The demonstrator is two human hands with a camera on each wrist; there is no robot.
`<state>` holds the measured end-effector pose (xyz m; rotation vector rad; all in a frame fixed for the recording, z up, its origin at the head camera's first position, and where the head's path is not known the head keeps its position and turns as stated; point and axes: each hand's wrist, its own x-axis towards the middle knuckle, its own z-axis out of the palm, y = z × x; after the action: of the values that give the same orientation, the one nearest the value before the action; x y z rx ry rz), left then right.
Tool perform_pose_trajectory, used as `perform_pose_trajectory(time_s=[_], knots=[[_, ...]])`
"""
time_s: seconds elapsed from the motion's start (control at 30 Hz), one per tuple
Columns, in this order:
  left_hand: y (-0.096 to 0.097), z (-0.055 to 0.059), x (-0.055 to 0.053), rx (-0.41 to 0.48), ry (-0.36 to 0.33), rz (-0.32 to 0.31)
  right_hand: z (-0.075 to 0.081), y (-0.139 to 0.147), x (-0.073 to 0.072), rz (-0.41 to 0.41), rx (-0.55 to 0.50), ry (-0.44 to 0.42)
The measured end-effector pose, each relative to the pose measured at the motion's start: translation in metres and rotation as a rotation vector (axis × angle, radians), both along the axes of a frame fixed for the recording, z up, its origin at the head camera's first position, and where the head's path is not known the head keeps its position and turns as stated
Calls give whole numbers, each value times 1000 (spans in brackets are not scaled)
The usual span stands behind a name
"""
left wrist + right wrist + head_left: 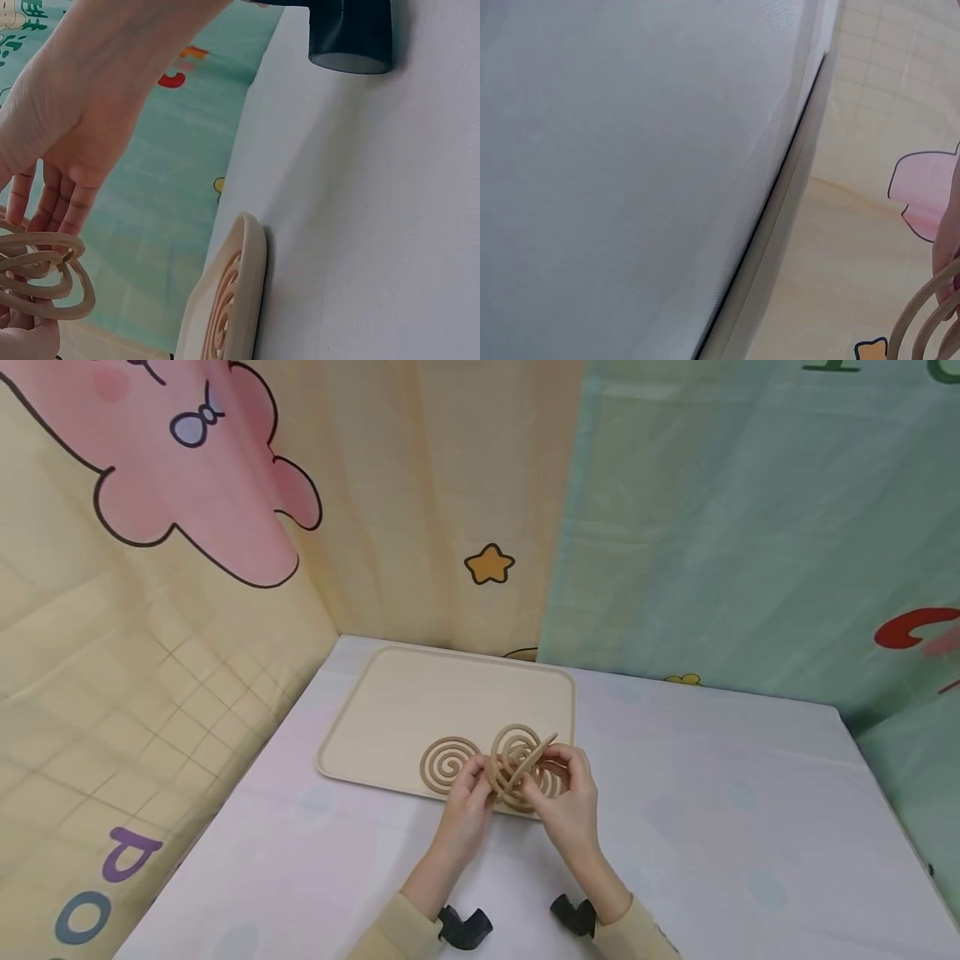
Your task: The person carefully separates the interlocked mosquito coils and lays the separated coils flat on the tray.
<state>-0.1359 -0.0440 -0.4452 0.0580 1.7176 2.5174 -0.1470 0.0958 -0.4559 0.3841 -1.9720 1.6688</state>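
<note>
My left hand [463,817] grips a tan spiral coil [492,770] by its left edge, above the front of the beige tray [435,677]. A second tan coil [538,755], turned nearly edge-on, crosses it and is pinched between the thumb and fingers of my right hand [576,810]. The two coils overlap; whether they are linked is hard to tell. In the left wrist view the held coils [79,300] appear between both hands. A flat spiral coil [450,766] lies on the tray left of my hands. Another coil [553,785] shows partly behind my right fingers.
The tray stands at the back left of a white-covered table [712,818]. Printed curtains [720,527] hang behind and at the left. Black wrist-worn mounts [465,928] are on both wrists, near the sleeve cuffs.
</note>
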Motion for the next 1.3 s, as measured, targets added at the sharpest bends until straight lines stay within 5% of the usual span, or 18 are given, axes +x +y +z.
perform_pose_trajectory(time_s=[0.43, 0.8, 1.3], knots=[[2, 1, -2, 91, -1, 0, 10, -1, 3, 16, -48, 39], [-7, 0, -3, -305, 201, -33, 3, 7, -3, 6, 19, 5], [-7, 1, -4, -351, 225, -58, 17, 4, -1, -14, 70, -191]])
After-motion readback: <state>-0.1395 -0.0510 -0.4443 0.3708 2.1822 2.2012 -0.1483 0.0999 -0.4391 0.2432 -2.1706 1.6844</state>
